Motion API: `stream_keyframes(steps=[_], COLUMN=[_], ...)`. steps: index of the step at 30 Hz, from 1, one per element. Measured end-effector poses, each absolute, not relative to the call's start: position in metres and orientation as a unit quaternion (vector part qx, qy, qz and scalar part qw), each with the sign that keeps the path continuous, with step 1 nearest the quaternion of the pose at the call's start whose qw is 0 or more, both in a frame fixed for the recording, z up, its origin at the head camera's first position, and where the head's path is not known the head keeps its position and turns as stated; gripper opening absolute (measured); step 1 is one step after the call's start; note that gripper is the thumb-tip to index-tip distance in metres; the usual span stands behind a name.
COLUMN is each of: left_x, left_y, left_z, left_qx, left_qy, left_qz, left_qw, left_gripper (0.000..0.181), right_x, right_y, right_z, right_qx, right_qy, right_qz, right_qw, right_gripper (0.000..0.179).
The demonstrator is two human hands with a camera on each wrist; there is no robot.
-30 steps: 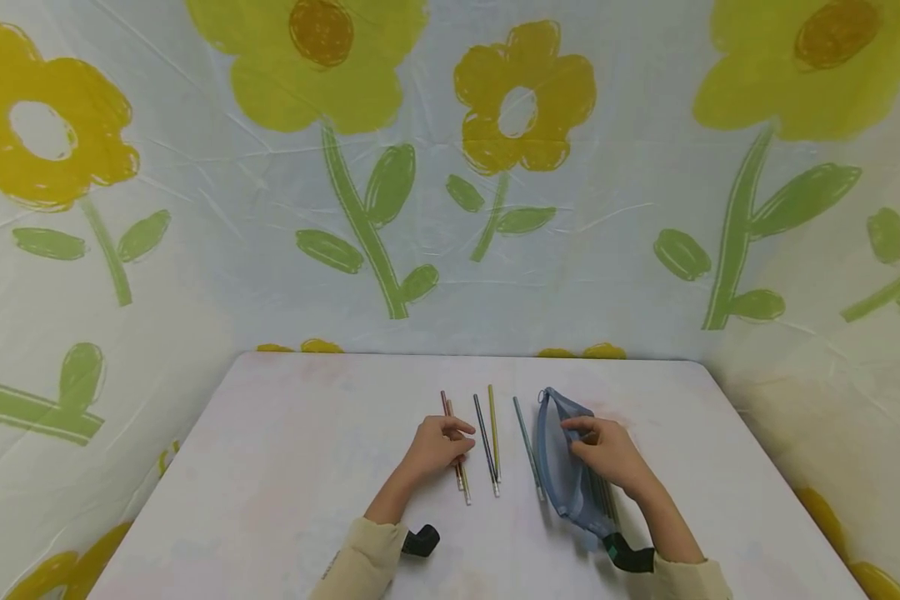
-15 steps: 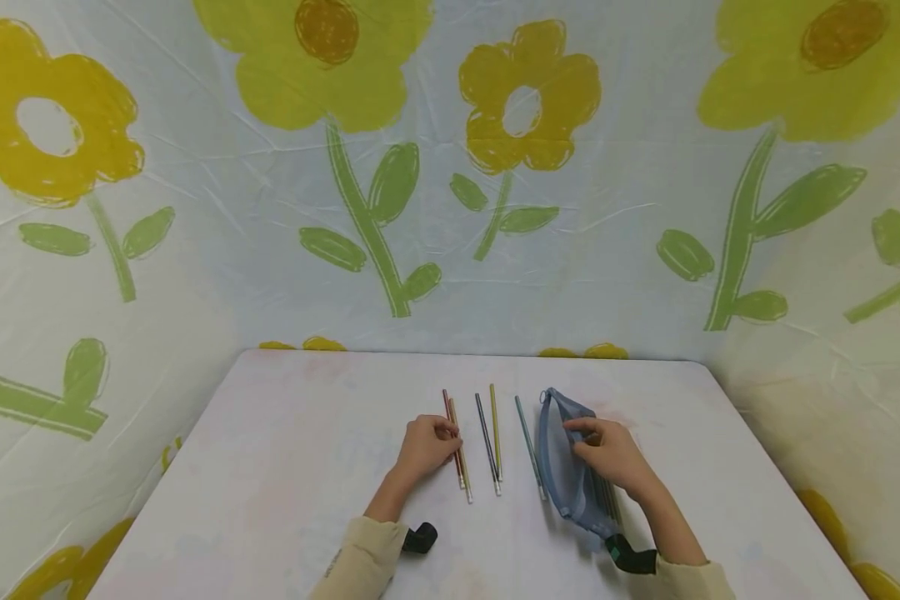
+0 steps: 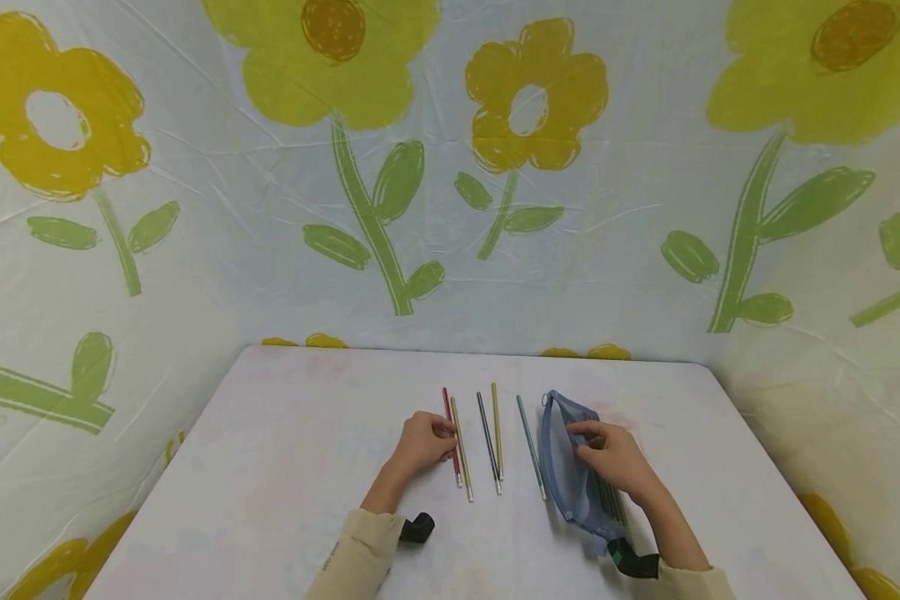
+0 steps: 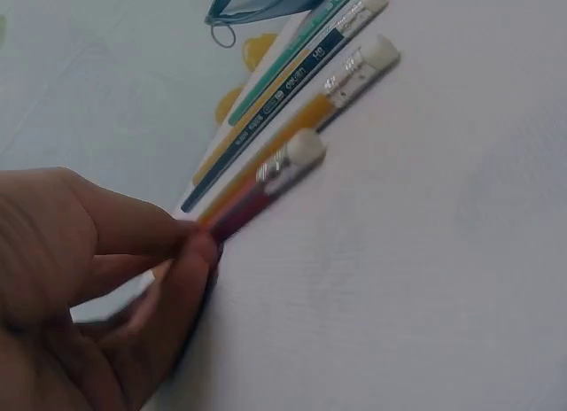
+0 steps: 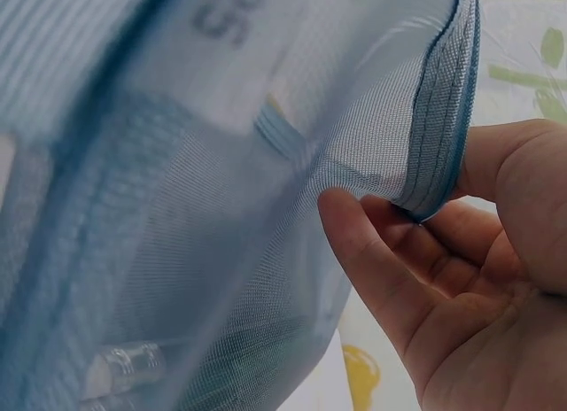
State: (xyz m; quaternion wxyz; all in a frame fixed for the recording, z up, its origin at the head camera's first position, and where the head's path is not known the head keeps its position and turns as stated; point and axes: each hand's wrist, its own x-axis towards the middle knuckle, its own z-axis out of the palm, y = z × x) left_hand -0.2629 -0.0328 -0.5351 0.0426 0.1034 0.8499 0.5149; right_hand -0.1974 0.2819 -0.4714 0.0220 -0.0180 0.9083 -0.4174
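Observation:
My left hand (image 3: 422, 442) pinches a red pencil (image 4: 248, 203) between thumb and fingertips, its white eraser end pointing away from the fingers. Just right of it lies an orange-yellow pencil (image 3: 462, 450). A dark blue pencil (image 3: 488, 442) and a yellow pencil (image 3: 497, 429) lie close together farther right. Beside the pouch rests a teal pencil (image 3: 529, 446). My right hand (image 3: 615, 454) grips the zippered edge of a blue mesh pencil pouch (image 5: 266, 234), keeping its mouth spread. Through the mesh, an eraser end (image 5: 128, 367) shows inside the pouch.
Everything lies on a pale table (image 3: 292, 467). Flower-printed cloth (image 3: 607, 233) hangs behind and at both sides. A black device (image 3: 417, 528) sits at the left wrist, another black device (image 3: 632, 560) at the right.
My left hand has moved slightly left and its fingers have closed on the red pencil, whose lower end has shifted left, away from the orange-yellow one. The right hand keeps holding the pouch.

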Motion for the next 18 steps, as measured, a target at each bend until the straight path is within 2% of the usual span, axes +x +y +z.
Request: stream_keyframes(steps=[5, 10, 18], left_x=[-0.2605, -0.2615, -0.2629], left_y=[-0.03, -0.0315, -0.0394], left_z=[-0.5263, -0.5266, -0.5334], left_qx=[0.09, 0.083, 0.063], left_qy=[0.904, 0.899, 0.829], left_qz=[0.417, 0.431, 0.553], left_qw=[0.001, -0.005, 0.057], left_gripper=[0.014, 0.006, 0.013], right_x=[-0.1965, -0.1955, -0.1951], right_y=[0.2818, 0.2802, 0.2801], right_z=[-0.47, -0.4685, -0.4685], right_qx=[-0.018, -0.015, -0.013], right_qy=[0.908, 0.91, 0.91], right_qz=[-0.417, -0.414, -0.414], right_qw=[0.022, 0.026, 0.03], right_gripper=[0.034, 0.035, 0.034])
